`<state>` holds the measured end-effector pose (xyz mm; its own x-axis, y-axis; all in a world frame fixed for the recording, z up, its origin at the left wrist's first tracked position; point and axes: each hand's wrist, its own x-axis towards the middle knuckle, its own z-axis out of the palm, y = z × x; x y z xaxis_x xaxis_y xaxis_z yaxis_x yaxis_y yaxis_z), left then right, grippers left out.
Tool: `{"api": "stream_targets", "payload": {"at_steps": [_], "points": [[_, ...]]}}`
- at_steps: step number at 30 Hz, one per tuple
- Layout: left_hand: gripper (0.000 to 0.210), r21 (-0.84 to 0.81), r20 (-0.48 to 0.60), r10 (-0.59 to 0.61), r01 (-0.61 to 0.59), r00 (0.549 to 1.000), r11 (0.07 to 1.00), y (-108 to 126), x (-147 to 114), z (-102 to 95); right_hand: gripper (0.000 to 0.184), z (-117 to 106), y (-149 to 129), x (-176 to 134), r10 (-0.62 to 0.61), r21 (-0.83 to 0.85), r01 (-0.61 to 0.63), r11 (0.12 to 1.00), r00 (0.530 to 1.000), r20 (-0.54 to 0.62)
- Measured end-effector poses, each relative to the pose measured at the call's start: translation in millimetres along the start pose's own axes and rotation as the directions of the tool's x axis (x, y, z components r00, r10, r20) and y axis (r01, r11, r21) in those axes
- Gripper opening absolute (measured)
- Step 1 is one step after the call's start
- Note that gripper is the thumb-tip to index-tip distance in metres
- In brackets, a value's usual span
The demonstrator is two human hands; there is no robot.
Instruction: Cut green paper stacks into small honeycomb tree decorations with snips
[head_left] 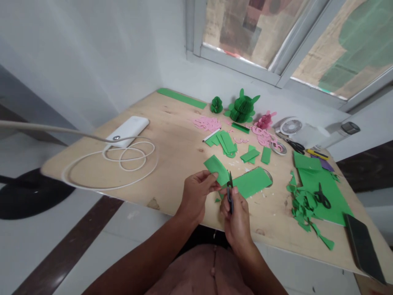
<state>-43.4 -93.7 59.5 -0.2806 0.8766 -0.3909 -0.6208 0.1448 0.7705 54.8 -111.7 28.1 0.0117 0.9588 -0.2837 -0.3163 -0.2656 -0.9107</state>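
My left hand [198, 192] pinches a green paper piece [216, 167] above the front middle of the wooden table. In my right hand [238, 215] is a pair of dark-handled scissors [230, 192], its blades pointing away from me at the paper's right edge. Whether the blades are cutting into the paper I cannot tell. Just beyond the scissors lies a larger green paper strip [253, 182], partly over a round ring-like thing. Farther back are several small green rectangles [226, 142], and a tiny green scrap [217, 200] rests by my left hand.
A white power bank [129, 130] with a looped cable [89, 186] lies left. Green paper animals [242, 107], pink cutouts [207, 123] and a small fan [291, 126] stand along the back. Right are green scraps [303, 205], other scissors [322, 197], a yellow cutter [317, 154] and a phone [364, 246].
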Motion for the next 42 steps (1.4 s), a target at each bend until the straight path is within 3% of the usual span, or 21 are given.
{"api": "stream_targets", "payload": {"at_steps": [25,33,42], "points": [[0.014,0.051,-0.021,0.050,-0.049,0.999,0.998,-7.0,4.9,14.7,0.044,2.0,9.7,6.6,-0.016,0.108,0.020,0.994,0.999,-0.037],[0.016,0.073,-0.022,0.057,-0.056,0.998,0.996,-6.1,3.8,16.1,0.041,2.7,10.4,6.6,0.052,0.288,-0.062,0.956,0.998,0.040],[0.015,0.080,-0.036,0.072,-0.069,0.997,0.994,-7.7,4.4,15.8,0.040,-0.4,13.2,8.1,0.060,0.350,-0.086,0.933,0.995,0.084]]}}
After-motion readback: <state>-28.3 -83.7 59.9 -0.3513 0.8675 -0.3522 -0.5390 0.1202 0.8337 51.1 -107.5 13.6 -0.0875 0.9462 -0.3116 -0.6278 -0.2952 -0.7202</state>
